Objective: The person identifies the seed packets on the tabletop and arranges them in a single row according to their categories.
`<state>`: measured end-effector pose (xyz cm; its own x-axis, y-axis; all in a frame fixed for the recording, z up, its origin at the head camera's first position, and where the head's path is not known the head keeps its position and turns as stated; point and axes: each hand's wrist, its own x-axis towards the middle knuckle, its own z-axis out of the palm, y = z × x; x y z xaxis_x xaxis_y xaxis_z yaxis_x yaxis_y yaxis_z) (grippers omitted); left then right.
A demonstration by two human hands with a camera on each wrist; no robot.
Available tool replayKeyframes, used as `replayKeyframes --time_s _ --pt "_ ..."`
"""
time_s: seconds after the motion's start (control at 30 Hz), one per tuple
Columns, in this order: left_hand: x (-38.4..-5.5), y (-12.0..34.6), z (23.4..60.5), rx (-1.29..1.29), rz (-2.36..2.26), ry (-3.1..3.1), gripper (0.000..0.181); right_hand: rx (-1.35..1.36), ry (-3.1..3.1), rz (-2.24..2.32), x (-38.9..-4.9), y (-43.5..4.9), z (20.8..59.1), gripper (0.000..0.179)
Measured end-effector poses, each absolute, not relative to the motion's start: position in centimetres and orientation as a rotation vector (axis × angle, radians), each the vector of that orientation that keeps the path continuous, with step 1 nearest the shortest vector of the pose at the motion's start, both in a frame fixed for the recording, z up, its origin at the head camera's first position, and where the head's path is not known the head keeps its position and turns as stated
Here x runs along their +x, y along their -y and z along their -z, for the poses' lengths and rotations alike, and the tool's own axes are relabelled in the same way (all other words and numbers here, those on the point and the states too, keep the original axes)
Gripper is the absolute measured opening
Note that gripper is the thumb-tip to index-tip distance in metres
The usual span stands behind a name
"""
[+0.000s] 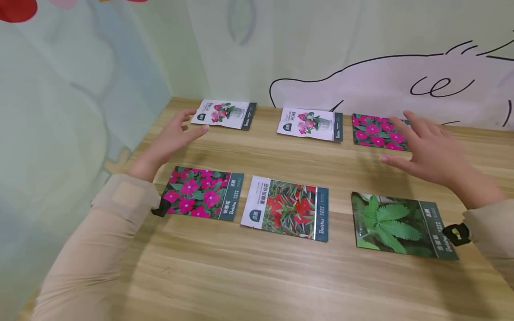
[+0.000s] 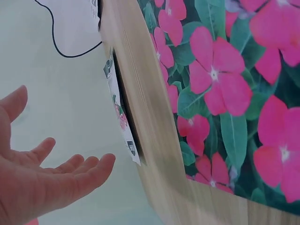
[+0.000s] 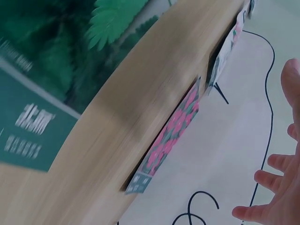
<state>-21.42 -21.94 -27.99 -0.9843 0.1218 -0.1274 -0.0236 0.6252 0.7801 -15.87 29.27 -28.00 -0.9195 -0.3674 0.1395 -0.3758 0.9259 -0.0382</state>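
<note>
My left hand [image 1: 170,139] is held with fingers spread beside a white seed packet [image 1: 225,113] showing pink flowers in a vase, at the back left. In the left wrist view a gap shows between these fingers [image 2: 84,176] and the packet [image 2: 121,115]. My right hand [image 1: 431,149] hovers, fingers apart, overlapping a pink-flowered packet [image 1: 375,132] at the back right in the head view. A second white vase packet [image 1: 309,125] lies between them. In front lie a pink-flowered packet [image 1: 196,194], a red-flowered packet [image 1: 287,208] and a green-leaf packet [image 1: 397,225]. Neither hand holds anything.
The packets lie in two rows on a wood-grain table [image 1: 225,267]. Behind the table stands a pale wall [image 1: 225,53] with a black-line cartoon drawing, and a side wall [image 1: 60,120] closes off the left. Both wrists wear black straps below beige sleeves [image 1: 92,240].
</note>
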Motion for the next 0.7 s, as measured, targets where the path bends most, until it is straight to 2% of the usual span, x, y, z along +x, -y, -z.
replayKeyframes --time_s 0.7 --pt "-23.9 22.3 30.0 -0.080 -1.520 -2.582 0.069 0.683 3.050 -0.198 -20.7 -21.5 28.2 0.077"
